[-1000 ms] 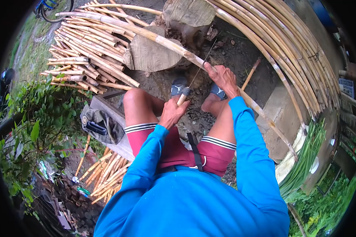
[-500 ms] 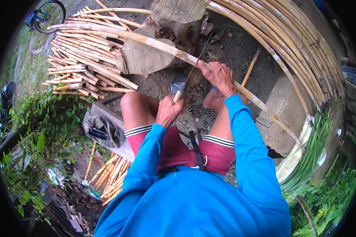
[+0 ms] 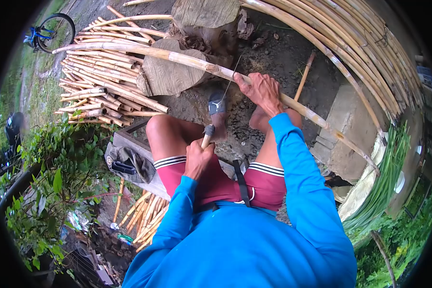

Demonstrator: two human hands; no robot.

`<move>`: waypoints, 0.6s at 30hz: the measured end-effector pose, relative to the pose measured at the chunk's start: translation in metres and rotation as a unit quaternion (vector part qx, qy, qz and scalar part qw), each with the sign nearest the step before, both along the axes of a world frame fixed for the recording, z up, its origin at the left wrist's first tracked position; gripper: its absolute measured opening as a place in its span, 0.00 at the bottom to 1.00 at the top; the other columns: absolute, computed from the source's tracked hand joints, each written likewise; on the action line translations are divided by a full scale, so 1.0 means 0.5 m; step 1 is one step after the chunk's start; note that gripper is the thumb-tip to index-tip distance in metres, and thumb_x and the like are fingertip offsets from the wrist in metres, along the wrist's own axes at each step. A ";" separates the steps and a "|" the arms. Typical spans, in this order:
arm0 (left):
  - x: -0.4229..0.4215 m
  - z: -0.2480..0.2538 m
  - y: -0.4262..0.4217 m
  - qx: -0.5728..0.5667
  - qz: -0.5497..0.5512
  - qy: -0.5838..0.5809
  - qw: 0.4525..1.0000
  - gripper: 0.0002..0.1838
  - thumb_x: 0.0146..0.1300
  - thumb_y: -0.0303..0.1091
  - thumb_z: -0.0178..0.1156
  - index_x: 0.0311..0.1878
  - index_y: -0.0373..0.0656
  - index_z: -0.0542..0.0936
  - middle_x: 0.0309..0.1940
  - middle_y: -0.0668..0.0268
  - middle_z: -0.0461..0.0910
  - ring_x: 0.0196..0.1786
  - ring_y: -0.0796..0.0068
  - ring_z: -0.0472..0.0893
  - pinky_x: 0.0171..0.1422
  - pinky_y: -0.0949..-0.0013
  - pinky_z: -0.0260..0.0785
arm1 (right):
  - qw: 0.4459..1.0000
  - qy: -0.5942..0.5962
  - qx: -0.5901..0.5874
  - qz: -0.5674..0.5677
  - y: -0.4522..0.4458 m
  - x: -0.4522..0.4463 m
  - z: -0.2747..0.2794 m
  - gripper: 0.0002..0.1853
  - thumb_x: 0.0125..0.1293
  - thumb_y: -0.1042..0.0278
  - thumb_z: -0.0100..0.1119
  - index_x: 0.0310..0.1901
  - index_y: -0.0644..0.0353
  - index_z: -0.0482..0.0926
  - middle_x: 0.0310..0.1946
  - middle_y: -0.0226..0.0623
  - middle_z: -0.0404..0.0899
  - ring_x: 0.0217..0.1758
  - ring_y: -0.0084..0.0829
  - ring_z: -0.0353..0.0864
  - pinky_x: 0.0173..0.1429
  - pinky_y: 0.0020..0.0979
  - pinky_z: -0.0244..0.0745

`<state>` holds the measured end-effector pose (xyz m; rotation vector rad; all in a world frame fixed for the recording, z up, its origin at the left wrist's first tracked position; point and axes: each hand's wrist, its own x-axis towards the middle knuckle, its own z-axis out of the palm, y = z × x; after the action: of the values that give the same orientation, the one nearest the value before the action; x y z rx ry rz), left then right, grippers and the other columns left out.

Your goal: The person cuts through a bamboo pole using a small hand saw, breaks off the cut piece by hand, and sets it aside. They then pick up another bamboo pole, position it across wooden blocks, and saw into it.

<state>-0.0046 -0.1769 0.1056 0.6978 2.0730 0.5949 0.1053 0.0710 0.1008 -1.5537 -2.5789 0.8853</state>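
Note:
My left hand [image 3: 199, 158] is closed around the wooden handle of a hand saw [image 3: 207, 136]. Its thin blade shows nearly edge-on and slants up to a long bamboo pole [image 3: 182, 57], meeting it beside my right thumb. My right hand [image 3: 261, 91] wraps over the pole just right of the blade. Left of the blade, the pole lies across a cut log [image 3: 173, 72]; its other end runs down to the right, past my knee. Teeth on the blade are too fine to make out.
Cut bamboo pieces [image 3: 105, 72] lie piled at left, with more pieces [image 3: 146, 216] below the bench. Long poles [image 3: 341, 33] curve along the upper right. A concrete block [image 3: 348, 129] and green strips [image 3: 386, 177] are at right. A cap-like cloth [image 3: 127, 163] rests on the bench.
My left hand has drawn the saw back toward my body, and the blade has slid down-left along with it. My right hand keeps its hold on the pole. The view has shifted slightly.

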 end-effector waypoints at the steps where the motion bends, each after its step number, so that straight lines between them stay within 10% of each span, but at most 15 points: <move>1: 0.000 -0.001 0.009 -0.008 0.010 -0.009 1.000 0.21 0.61 0.46 0.60 0.37 0.33 0.82 0.26 0.45 0.80 0.35 0.47 0.83 0.43 0.52 0.73 | 1.000 0.000 -0.004 -0.001 -0.003 0.002 -0.001 0.40 0.63 0.23 0.46 0.33 0.60 0.86 0.29 0.57 0.84 0.38 0.59 0.85 0.44 0.53 0.81; 5: -0.025 -0.113 0.098 0.092 -0.165 0.182 0.965 0.13 0.62 0.40 0.60 0.44 0.45 0.84 0.37 0.45 0.77 0.38 0.45 0.81 0.40 0.52 0.75 | 0.999 0.033 -0.005 0.044 0.000 0.016 -0.014 0.33 0.62 0.31 0.55 0.33 0.60 0.85 0.31 0.57 0.84 0.39 0.59 0.85 0.46 0.54 0.80; 15: -0.013 -0.022 0.044 -0.008 0.018 0.028 0.999 0.20 0.62 0.46 0.62 0.32 0.33 0.81 0.20 0.53 0.79 0.26 0.64 0.80 0.35 0.57 0.70 | 0.995 -0.083 -0.053 0.032 0.027 0.035 -0.007 0.22 0.53 0.52 0.61 0.42 0.62 0.87 0.43 0.60 0.84 0.50 0.58 0.84 0.57 0.49 0.79; 18: 0.004 0.041 -0.013 -0.039 0.015 0.010 0.999 0.23 0.62 0.48 0.60 0.35 0.30 0.80 0.24 0.46 0.80 0.31 0.49 0.83 0.39 0.53 0.70 | 0.991 -0.084 -0.086 0.050 0.038 0.036 0.005 0.22 0.51 0.53 0.61 0.42 0.62 0.87 0.43 0.59 0.84 0.50 0.57 0.84 0.58 0.48 0.79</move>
<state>-0.0027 -0.1833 0.1262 0.6318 2.1154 0.5231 0.1234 0.0898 0.1032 -1.6185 -2.7857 1.0556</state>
